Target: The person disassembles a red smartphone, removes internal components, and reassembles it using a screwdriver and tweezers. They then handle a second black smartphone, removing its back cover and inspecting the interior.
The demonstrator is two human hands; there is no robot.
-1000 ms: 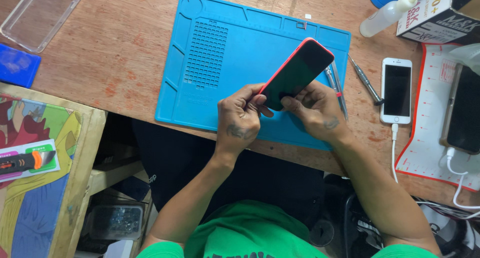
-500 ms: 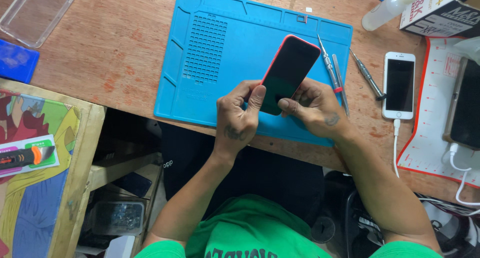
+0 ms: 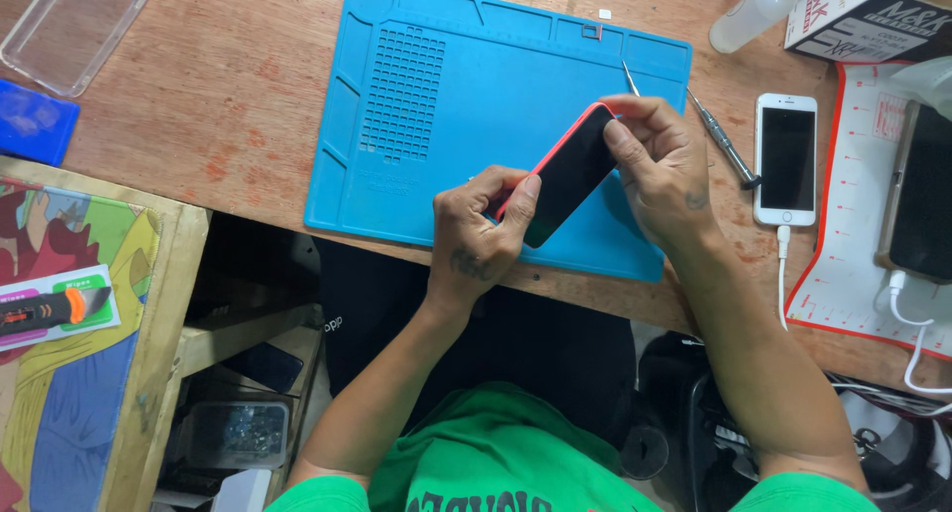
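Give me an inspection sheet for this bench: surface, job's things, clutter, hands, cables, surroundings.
Surface: wooden table with a blue work mat.
Job's things: red-edged phone, dark screen up, tilted over the mat.
Clutter: screwdrivers, white phone, clear tray, bottle, box.
Hands: left hand grips the phone's lower end; right hand its upper end.
Cables: white cable plugged into the white phone.
Surroundings: colourful board with a utility knife.

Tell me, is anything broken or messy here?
Nothing stands out. Both hands, left hand and right hand, hold the red-edged phone tilted above the blue mat; its dark screen shows no cracks.
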